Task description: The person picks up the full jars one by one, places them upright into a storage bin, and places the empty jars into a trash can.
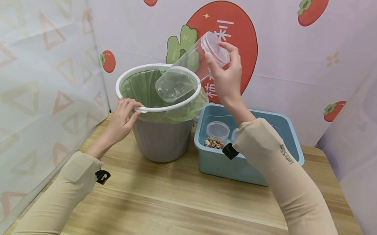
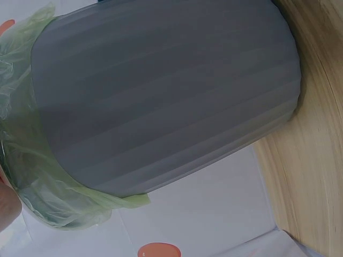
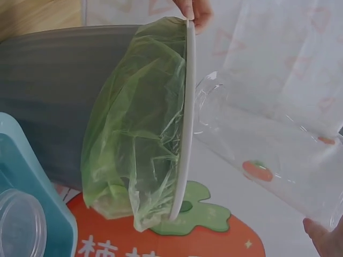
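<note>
We see the right hand (image 1: 226, 78) with its fingers curled round the base of a clear plastic cup (image 1: 189, 71), held tipped mouth-down over the grey bin (image 1: 161, 138) lined with a green plastic bag (image 1: 143, 86). The left hand (image 1: 123, 120) grips the bin's white rim (image 1: 133, 72). On the wooden bench (image 1: 177, 213), just beside the bin, stands a blue plastic tub (image 1: 218, 164) holding a small clear container of nuts (image 1: 216, 134).
</note>
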